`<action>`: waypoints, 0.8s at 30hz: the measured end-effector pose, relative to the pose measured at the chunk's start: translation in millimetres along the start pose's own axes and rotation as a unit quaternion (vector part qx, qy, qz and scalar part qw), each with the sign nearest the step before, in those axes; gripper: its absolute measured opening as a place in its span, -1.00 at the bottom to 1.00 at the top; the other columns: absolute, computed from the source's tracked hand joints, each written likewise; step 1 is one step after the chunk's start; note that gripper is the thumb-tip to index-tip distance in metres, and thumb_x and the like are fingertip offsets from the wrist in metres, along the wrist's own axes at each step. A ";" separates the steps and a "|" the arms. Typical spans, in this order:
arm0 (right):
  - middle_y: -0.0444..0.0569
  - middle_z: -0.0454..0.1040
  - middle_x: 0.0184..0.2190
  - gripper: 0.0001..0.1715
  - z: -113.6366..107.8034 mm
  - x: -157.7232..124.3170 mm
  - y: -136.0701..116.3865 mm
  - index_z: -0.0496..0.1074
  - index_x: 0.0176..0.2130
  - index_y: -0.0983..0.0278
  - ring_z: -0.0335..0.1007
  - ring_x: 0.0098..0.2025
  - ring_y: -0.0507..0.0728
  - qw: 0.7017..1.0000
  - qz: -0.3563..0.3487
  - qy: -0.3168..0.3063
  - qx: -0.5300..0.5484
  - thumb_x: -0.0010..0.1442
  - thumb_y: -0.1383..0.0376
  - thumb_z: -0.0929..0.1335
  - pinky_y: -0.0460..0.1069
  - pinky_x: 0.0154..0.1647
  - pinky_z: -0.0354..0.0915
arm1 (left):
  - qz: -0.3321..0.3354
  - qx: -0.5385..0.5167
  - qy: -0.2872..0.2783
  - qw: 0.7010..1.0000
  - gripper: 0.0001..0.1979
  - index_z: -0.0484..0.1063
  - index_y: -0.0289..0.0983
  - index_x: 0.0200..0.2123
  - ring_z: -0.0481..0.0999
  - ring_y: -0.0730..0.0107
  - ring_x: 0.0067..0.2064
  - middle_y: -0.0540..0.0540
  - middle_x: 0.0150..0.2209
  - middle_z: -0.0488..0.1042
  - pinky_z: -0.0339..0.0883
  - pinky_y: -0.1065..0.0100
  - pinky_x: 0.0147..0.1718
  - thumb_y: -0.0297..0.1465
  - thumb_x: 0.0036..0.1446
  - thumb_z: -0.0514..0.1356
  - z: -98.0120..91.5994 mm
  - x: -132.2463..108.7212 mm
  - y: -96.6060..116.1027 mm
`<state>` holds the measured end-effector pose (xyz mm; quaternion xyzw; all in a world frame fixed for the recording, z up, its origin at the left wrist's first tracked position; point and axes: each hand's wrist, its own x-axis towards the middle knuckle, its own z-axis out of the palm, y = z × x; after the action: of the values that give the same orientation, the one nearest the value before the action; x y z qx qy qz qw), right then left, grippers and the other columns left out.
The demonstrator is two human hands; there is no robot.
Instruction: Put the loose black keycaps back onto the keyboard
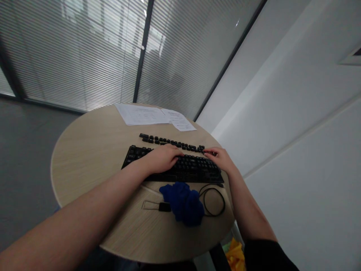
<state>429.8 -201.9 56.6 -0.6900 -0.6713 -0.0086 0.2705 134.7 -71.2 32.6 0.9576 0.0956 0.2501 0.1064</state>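
Note:
A black keyboard (197,169) lies across the round table, with keys in place over much of it. Beyond its far edge, loose black keycaps (172,142) are lined up in rows. My left hand (163,156) lies over the middle of the keyboard, fingers stretched out to the right and touching its upper part. At the right end of the keycap rows is my right hand (218,156), its thumb and forefinger pinched at a small dark keycap. A blue cloth (184,203) lies crumpled in front of the keyboard. A wire keycap puller (163,206) with a black handle pokes out beside it.
The round wooden table (84,150) holds printed papers (143,114) at its far side. A coiled black cable (214,203) lies right of the cloth. A white wall (304,150) stands close on the right, and a glass partition with blinds (98,56) stands behind.

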 end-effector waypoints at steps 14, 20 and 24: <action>0.02 0.61 -0.21 -0.74 6.2 -50.5 38.1 0.63 -0.12 0.21 0.47 -0.23 0.14 0.995 0.006 0.085 0.055 0.27 0.17 0.40 0.05 -0.18 0.38 | -0.017 -0.020 -0.027 0.999 -0.67 0.55 -0.24 0.01 0.51 0.15 0.08 -0.17 0.00 0.58 0.35 0.09 0.16 -0.38 0.30 0.06 -5.5 0.4 -7.1; -0.01 0.62 -0.27 -0.72 -1.6 -59.8 50.3 0.65 -0.15 0.23 0.42 -0.34 0.10 0.997 0.042 0.030 0.054 0.22 0.15 0.43 0.01 -0.27 0.34 | -0.023 -0.019 -0.034 0.999 -0.65 0.54 -0.24 0.02 0.51 0.14 0.09 -0.17 0.02 0.58 0.34 0.07 0.18 -0.34 0.30 0.04 -8.1 1.1 -9.1; -0.07 0.56 -0.41 -0.72 -0.2 -59.9 46.2 0.65 -0.14 0.23 0.39 -0.41 0.08 0.997 0.050 -0.020 0.055 0.19 0.15 0.45 -0.03 -0.38 0.29 | -0.027 -0.024 -0.044 0.998 -0.65 0.55 -0.23 0.00 0.52 0.13 0.09 -0.17 0.02 0.58 0.35 0.05 0.18 -0.34 0.29 0.04 -9.7 1.7 -7.5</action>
<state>466.9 -255.0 17.6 -0.7071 -0.6403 0.0554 0.2949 130.3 -62.1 39.7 0.9619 0.1110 0.2065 0.1406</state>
